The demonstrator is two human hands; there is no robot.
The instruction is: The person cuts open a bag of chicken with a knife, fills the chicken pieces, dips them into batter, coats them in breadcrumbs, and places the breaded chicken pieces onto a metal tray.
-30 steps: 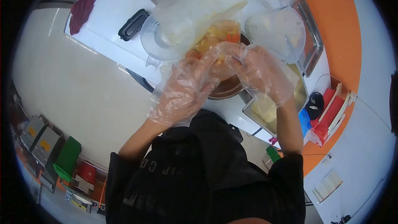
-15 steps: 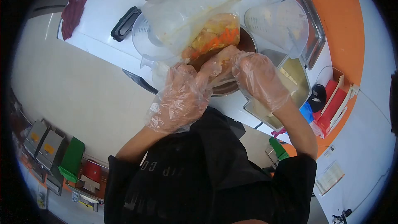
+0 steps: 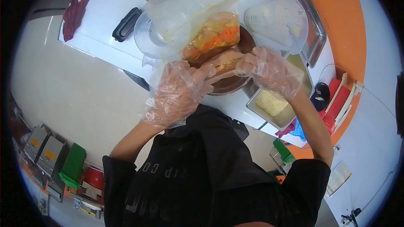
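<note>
Two hands in clear gloves, my left hand (image 3: 174,92) and my right hand (image 3: 271,73), are clamped by the fingers on opposite ends of a pale food piece (image 3: 226,64). I hold it above a metal bowl (image 3: 229,89), its yellowish strands visible along the middle. Beyond it, a plastic bag (image 3: 216,33) contains yellow and orange pieces; its contact with the bowl I cannot tell. To my right, a metal tray (image 3: 281,122) bears a pale crumbly block (image 3: 271,102). One clear jug (image 3: 275,21) lies beyond my right hand; a clear container (image 3: 145,38) sits left of the bag.
</note>
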